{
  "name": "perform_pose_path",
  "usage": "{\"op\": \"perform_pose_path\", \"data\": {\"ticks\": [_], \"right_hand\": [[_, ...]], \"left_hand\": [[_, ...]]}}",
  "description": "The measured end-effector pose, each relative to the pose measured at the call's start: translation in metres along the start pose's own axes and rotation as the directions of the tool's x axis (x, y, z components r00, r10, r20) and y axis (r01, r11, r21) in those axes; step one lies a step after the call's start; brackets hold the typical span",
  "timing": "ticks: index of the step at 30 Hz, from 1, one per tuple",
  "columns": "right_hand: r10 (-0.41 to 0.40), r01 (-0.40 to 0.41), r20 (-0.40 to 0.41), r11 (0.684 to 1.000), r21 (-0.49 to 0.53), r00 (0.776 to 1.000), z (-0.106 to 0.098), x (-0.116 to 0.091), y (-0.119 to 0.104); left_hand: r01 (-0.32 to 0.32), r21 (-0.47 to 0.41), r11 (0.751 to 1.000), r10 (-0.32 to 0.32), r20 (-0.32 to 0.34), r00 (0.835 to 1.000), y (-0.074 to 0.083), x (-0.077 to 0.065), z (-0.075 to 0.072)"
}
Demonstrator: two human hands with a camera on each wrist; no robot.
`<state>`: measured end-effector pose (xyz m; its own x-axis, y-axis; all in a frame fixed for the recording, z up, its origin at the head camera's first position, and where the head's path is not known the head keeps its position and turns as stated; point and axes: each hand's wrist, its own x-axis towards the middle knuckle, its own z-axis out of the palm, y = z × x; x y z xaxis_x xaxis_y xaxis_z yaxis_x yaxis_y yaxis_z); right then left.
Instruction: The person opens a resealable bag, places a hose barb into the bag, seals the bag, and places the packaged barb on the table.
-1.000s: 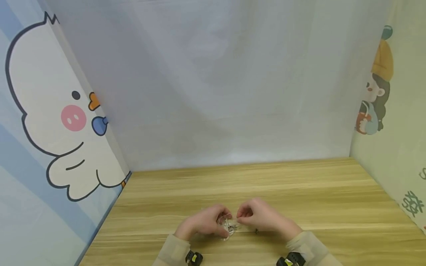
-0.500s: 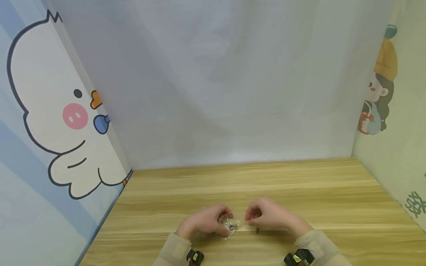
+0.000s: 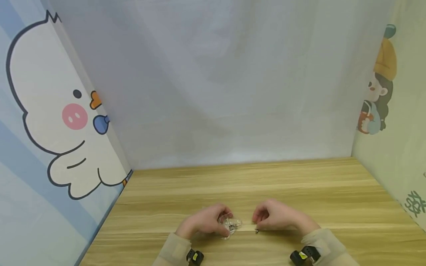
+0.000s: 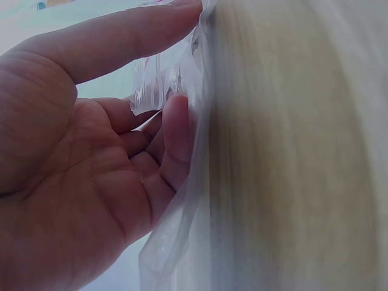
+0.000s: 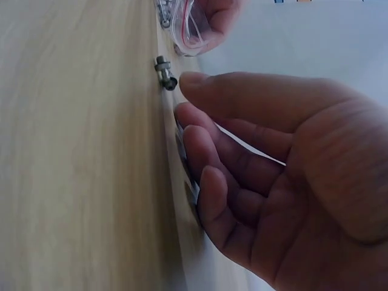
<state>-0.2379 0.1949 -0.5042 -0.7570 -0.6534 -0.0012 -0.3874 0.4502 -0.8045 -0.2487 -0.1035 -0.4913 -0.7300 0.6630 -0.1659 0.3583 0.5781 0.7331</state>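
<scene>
In the head view my left hand (image 3: 207, 221) holds a small clear zip bag (image 3: 233, 224) between curled thumb and fingers, low at the tabletop. Small shiny metal pieces show at the bag; their exact kind is hard to tell. The left wrist view has crinkled clear plastic (image 4: 147, 85) between thumb and fingers. To the right, my right hand (image 3: 283, 217) is low over the table, fingers loosely bent. A small metal bolt with a nut (image 5: 163, 73) lies on the wood just beyond the right thumb tip, apparently apart from it.
The wood-grain table (image 3: 186, 184) reaches back to a pale grey sheet (image 3: 213, 92). A panel with a white cartoon bird (image 3: 43, 92) bounds the left side, and a light green panel (image 3: 409, 111) the right.
My right hand has moved right, away from the bag, and come beside the bolt. The left hand and bag have stayed nearly in place.
</scene>
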Motion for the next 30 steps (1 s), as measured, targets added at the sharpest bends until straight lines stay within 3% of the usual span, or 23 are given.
{"op": "perform_pose_path", "data": {"ticks": [30], "right_hand": [[-0.028,0.028,0.020,1.000,-0.006,0.999,0.0007,-0.0004,0.0009]], "left_hand": [[-0.014,-0.003,1.000,0.014,0.009,1.000,0.0002,0.0008,-0.0009]]}}
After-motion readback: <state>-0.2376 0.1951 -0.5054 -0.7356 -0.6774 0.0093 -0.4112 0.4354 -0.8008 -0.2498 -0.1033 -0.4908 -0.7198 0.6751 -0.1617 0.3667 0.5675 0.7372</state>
